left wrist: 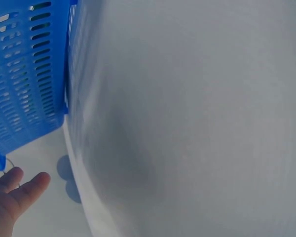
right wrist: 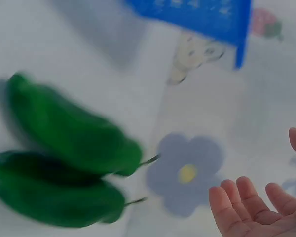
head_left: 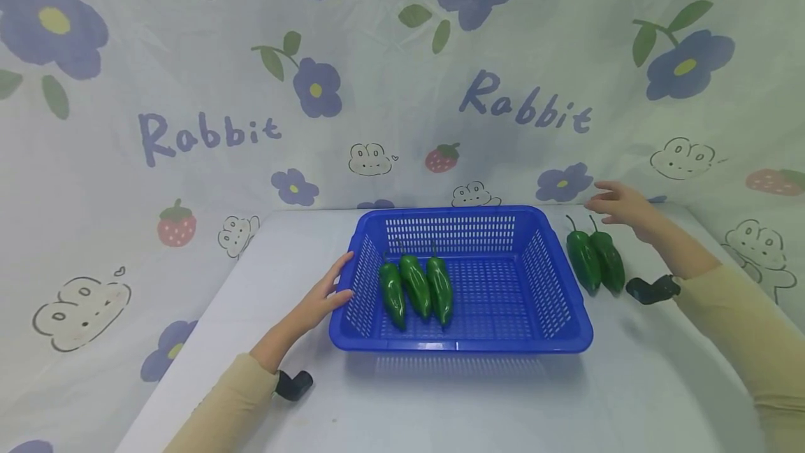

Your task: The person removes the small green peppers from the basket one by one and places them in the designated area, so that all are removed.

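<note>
A blue plastic basket [head_left: 459, 347] with slotted walls stands on the white table, with three green peppers [head_left: 415, 286] lying side by side at its left. My left hand [head_left: 322, 299] rests at the basket's left rim, fingers extended along it; the left wrist view shows its fingers [left wrist: 32, 191] beside a blue corner. Right of the basket, two more green peppers [head_left: 585, 261] lie together, stems toward the back. Over their stem ends hovers my right hand [head_left: 622, 210], holding nothing, with its fingers [right wrist: 249, 200] apart from the stems in the right wrist view.
Behind the table hangs a pale cloth [head_left: 377, 89] printed with flowers, rabbits and strawberries. The white tabletop [head_left: 402, 404] extends in front of the basket. A dark wrist-worn device [head_left: 653, 289] juts from the right sleeve near the loose peppers, another dark device [head_left: 294, 385] from the left.
</note>
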`<state>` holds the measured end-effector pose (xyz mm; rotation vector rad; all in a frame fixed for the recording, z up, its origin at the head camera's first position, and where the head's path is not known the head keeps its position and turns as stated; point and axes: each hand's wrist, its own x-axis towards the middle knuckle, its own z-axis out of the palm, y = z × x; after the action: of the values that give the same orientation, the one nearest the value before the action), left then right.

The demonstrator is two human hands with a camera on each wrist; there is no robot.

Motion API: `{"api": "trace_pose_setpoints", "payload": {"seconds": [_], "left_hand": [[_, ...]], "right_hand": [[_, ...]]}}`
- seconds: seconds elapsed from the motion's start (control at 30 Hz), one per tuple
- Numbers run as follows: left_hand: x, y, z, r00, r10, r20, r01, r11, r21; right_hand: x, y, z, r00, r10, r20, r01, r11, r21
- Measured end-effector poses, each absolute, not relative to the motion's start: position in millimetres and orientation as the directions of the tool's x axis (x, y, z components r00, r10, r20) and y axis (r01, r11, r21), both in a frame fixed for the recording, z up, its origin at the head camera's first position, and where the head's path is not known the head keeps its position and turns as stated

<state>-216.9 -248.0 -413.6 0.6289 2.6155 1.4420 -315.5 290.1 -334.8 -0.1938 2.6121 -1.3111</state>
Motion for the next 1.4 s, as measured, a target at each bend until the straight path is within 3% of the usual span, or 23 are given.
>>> {"api": "trace_pose_setpoints", "payload": {"seconds": [0.6, 1.03, 1.4], "left_hand": [[-217.0, -248.2, -414.3, -0.909, 0.398, 0.123, 0.315, 0.465, 0.827], [-218.4, -249.2, -413.6, -0.91, 0.397, 0.122, 0.317, 0.475, 0.821], [-217.7, -248.3, -413.1, -0.906, 0.402, 0.128, 0.322, 0.462, 0.827]], "right_hand": [[-294.7, 192.7, -297.0, -0.932, -0.353, -0.081, -0.129, 0.534, -0.836], [-291.7, 148.2, -288.7, -0.88, -0.448, -0.157, -0.056, 0.427, -0.903], [-293.9, 109.7, -298.7, -0.862, -0.469, -0.194, -0.052, 0.462, -0.885]]}}
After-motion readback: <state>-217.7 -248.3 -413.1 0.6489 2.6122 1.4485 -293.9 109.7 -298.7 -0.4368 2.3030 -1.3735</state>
